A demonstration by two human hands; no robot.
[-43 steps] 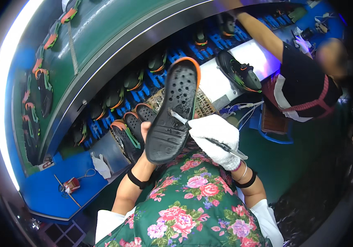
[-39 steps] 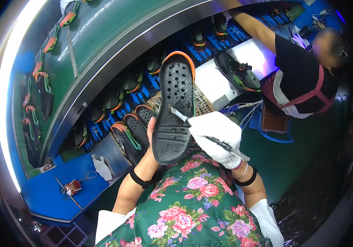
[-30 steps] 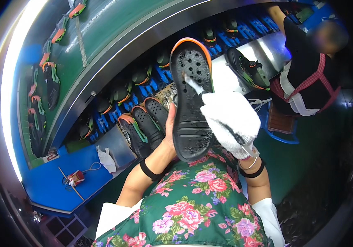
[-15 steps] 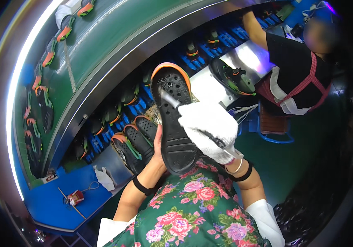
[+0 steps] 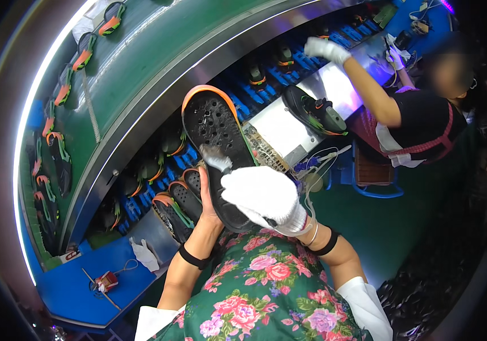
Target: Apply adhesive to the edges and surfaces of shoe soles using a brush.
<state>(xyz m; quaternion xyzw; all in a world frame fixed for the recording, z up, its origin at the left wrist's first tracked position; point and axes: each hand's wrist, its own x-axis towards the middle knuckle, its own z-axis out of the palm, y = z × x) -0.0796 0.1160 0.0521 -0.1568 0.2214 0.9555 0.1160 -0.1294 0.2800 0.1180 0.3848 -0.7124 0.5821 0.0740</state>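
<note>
A black shoe sole [image 5: 212, 116] with an orange rim and rows of small holes stands slanted before me, its toe end pointing away. My bare left hand [image 5: 207, 207] grips it from behind, with the thumb along its left edge. My right hand [image 5: 263, 196], in a white knit glove, is closed around a brush [image 5: 216, 158] whose pale bristles touch the middle of the sole. A wet shine covers the holed forefoot. The glove hides much of the heel end and the brush handle.
More soles [image 5: 171, 219] lean together left of my hand. A black shoe [image 5: 314, 113] lies on a metal ledge. Shoes ride on a green belt [image 5: 135, 48]. A blue table [image 5: 76, 292] stands at lower left. At right, a co-worker [image 5: 394, 113] reaches over the line.
The brush has moved from the forefoot toward the middle of the sole, bringing my gloved hand lower and left. The sole has shifted slightly left. The co-worker's arm has come down.
</note>
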